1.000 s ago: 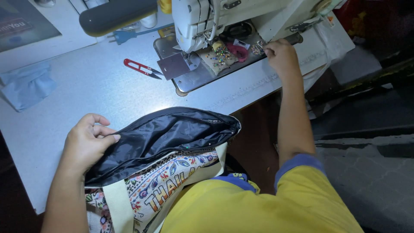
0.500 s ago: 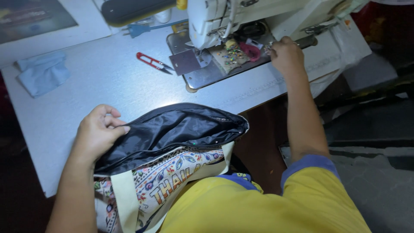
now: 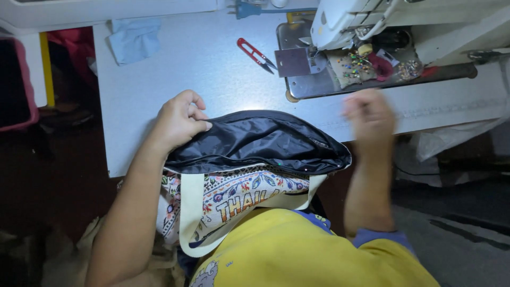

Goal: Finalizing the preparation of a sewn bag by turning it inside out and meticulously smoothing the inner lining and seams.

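Observation:
A patterned cream tote bag point(image 3: 239, 199) with a black lining point(image 3: 260, 141) lies at the near edge of a white sewing table point(image 3: 207, 64). My left hand point(image 3: 180, 119) pinches the lining's left rim. My right hand point(image 3: 369, 114), blurred by motion, hovers just right of the bag near the table edge, fingers curled; whether it holds something small I cannot tell. A white sewing machine point(image 3: 361, 21) stands at the back right over a metal plate point(image 3: 313, 79), beside a pincushion point(image 3: 353, 66) full of coloured pins.
Red thread snips point(image 3: 255, 53) lie left of the machine. A pale blue cloth point(image 3: 134, 40) sits at the table's back left. A pink-edged bin point(image 3: 24, 79) stands on the dark floor at left. A white plastic bag point(image 3: 451, 141) hangs under the table at right.
My right hand has pulled back from the pin area by the machine toward the bag. The view has shifted right. My left hand keeps its hold on the lining.

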